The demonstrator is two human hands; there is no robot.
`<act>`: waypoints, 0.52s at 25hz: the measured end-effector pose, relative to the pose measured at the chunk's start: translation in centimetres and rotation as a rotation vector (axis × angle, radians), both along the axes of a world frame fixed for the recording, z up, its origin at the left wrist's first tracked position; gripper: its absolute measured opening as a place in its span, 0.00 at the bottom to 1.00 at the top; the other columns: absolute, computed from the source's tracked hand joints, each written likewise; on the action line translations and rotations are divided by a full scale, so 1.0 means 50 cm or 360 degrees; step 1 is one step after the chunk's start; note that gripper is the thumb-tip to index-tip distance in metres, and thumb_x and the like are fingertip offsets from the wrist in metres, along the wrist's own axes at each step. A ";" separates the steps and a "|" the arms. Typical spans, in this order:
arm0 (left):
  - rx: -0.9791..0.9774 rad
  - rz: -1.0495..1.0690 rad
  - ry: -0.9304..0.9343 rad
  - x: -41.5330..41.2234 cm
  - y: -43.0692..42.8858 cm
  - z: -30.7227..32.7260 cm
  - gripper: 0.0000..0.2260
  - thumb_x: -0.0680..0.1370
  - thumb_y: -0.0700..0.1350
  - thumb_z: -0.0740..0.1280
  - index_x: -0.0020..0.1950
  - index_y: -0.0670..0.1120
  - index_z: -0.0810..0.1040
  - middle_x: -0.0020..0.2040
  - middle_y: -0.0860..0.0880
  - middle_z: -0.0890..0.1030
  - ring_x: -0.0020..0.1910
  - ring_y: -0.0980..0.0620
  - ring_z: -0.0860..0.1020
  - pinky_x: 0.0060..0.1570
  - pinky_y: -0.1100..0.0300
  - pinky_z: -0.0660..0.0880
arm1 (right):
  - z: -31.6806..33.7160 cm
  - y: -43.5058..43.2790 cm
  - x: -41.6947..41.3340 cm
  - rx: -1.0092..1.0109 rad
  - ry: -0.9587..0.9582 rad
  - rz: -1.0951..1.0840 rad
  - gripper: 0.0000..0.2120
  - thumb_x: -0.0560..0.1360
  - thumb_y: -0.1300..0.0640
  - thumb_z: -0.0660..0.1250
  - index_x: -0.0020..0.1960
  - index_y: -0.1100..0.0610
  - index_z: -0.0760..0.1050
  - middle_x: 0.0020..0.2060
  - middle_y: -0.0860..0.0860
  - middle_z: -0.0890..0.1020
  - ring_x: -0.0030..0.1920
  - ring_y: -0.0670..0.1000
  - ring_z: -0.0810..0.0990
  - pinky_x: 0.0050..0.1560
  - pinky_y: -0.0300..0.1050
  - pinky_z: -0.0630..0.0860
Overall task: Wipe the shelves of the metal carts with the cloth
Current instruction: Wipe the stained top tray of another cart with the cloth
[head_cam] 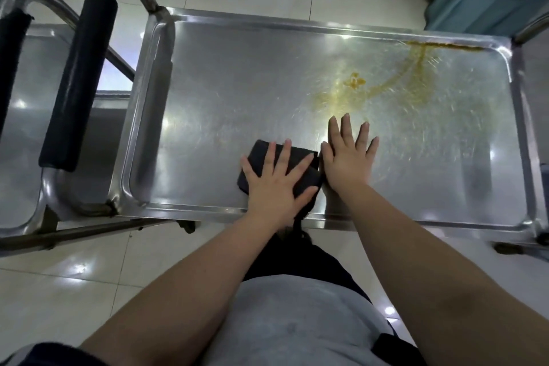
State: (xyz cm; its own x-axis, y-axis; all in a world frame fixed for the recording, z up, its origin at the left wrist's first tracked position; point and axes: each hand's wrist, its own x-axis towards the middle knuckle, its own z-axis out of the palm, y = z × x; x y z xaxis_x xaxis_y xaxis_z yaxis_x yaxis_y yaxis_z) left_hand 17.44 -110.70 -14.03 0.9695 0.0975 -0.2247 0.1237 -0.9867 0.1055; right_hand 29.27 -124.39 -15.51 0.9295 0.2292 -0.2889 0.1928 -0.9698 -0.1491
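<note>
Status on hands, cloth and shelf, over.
Left hand flat on dark cloth, right hand flat on cart shelf. Yellow-brown stain far right, unwiped. Only right hand between cloth and stain.

A folded black cloth [304, 178] under the left hand [274, 184], with the right hand [347, 163] flat beside it, is taking up the near middle of the steel cart's top shelf [231, 77]. Bare steel is lying open left, right and beyond, up to a raised rim [326, 27]. A padded handle [80, 80] is rising at the left end, with a second cart [20, 128] standing just past it.
</note>
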 end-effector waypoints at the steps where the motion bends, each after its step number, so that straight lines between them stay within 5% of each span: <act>1: 0.0016 0.0037 -0.0042 -0.010 0.036 -0.004 0.29 0.77 0.70 0.47 0.77 0.66 0.51 0.81 0.49 0.50 0.79 0.43 0.48 0.66 0.25 0.44 | 0.001 0.001 -0.006 -0.0008 -0.0020 0.0090 0.27 0.81 0.41 0.42 0.79 0.41 0.40 0.79 0.43 0.41 0.78 0.56 0.36 0.74 0.64 0.33; 6: 0.0083 0.0710 -0.0012 -0.130 0.299 -0.011 0.30 0.75 0.71 0.46 0.77 0.67 0.50 0.81 0.50 0.48 0.78 0.45 0.46 0.66 0.25 0.48 | -0.009 -0.002 -0.025 -0.0033 -0.0091 0.0198 0.28 0.80 0.39 0.41 0.79 0.40 0.41 0.79 0.41 0.43 0.78 0.52 0.36 0.74 0.64 0.34; 9: 0.0132 0.1037 0.0058 -0.124 0.274 -0.006 0.31 0.74 0.71 0.40 0.77 0.67 0.45 0.81 0.49 0.44 0.78 0.43 0.41 0.65 0.23 0.46 | -0.018 0.007 -0.038 -0.0051 -0.0113 0.0166 0.28 0.80 0.40 0.41 0.79 0.40 0.40 0.79 0.41 0.42 0.78 0.52 0.36 0.74 0.64 0.34; 13: -0.0067 0.0206 0.0076 -0.022 0.048 -0.003 0.30 0.75 0.70 0.46 0.77 0.67 0.47 0.81 0.47 0.48 0.78 0.40 0.44 0.63 0.23 0.41 | -0.016 0.000 -0.029 -0.0038 -0.0123 0.0179 0.28 0.80 0.39 0.41 0.78 0.40 0.40 0.79 0.41 0.43 0.78 0.51 0.38 0.74 0.64 0.37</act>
